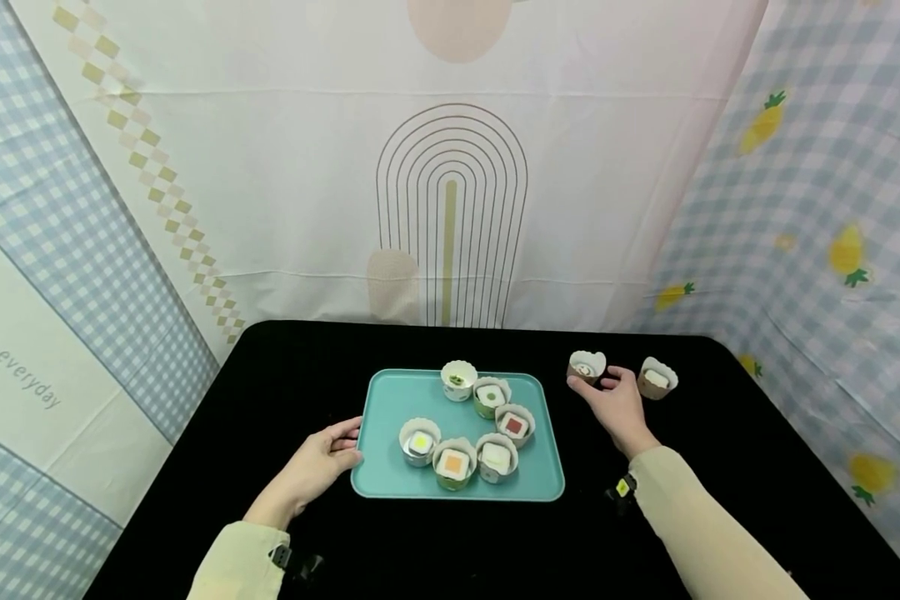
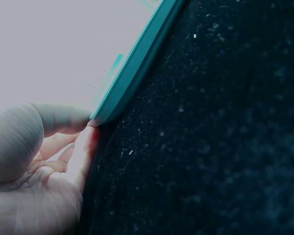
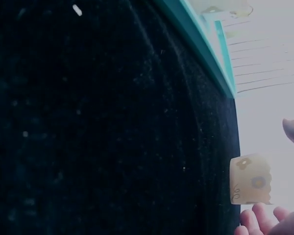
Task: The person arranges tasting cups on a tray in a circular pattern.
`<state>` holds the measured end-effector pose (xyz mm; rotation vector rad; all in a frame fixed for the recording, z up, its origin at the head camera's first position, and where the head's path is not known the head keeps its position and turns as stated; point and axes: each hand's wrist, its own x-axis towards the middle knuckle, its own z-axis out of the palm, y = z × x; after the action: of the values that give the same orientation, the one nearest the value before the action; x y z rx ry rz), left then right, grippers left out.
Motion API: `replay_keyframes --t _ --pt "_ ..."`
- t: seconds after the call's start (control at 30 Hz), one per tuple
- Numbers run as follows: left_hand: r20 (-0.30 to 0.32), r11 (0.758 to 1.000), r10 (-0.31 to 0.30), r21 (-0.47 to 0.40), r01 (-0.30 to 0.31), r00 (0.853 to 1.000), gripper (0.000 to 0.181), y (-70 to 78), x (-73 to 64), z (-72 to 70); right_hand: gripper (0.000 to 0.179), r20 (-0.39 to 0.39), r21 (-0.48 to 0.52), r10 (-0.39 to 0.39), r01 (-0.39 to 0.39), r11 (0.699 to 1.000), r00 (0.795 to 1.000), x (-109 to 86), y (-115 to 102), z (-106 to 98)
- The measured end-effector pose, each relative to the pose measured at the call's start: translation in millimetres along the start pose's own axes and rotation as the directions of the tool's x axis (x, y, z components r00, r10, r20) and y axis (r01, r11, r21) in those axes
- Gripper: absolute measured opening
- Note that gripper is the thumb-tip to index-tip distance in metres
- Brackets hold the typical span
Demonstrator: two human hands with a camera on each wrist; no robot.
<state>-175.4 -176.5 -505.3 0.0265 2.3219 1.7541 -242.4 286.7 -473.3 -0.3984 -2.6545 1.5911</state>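
My left hand [image 1: 322, 458] pinches the left rim of a turquoise tray [image 1: 378, 400], thumb above and fingers at the edge, as the left wrist view [image 2: 49, 156] shows. Several paper baking cups stand on the tray, among them a cup with a yellow-marked insert [image 1: 420, 443], one with an orange square [image 1: 453, 464] and one with a dark red square [image 1: 514, 425]. Right of the tray, my right hand [image 1: 618, 404] reaches around a brown paper baking cup [image 1: 587, 367]. Thumb and fingers are spread on either side of this patterned cup [image 3: 251, 180] in the right wrist view.
Another brown paper cup [image 1: 656, 379] with a white insert stands just right of my right hand. The black tabletop [image 1: 420, 550] surrounds the tray. Behind it hangs a white patterned cloth [image 1: 307, 192], with checked cloth [image 1: 810, 250] at the sides.
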Motion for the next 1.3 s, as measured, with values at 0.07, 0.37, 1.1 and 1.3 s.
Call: replay_keyframes --t 0.07,0.37,1.1,1.3 --pt "0.001 1.000 -0.003 0.001 0.003 1.000 0.056 0.3 -0.5 0.0 0.104 0.004 0.007 0.007 -0.007 1.000 1.000 2.0 2 2" --pt "0.007 1.000 0.011 0.009 -0.011 1.000 0.056 2.1 -0.2 0.3 0.106 -0.008 0.089 0.021 -0.020 0.996 1.000 20.2 7 6" --pt "0.003 1.000 0.006 -0.006 -0.006 1.000 0.056 1.5 -0.7 0.5 0.087 0.049 0.051 0.017 -0.019 0.999 0.999 38.8 13 11" --pt "0.002 1.000 0.011 -0.016 -0.011 1.000 0.056 2.6 -1.0 0.4 0.089 0.087 0.021 0.073 -0.075 0.997 0.994 42.9 11 11"
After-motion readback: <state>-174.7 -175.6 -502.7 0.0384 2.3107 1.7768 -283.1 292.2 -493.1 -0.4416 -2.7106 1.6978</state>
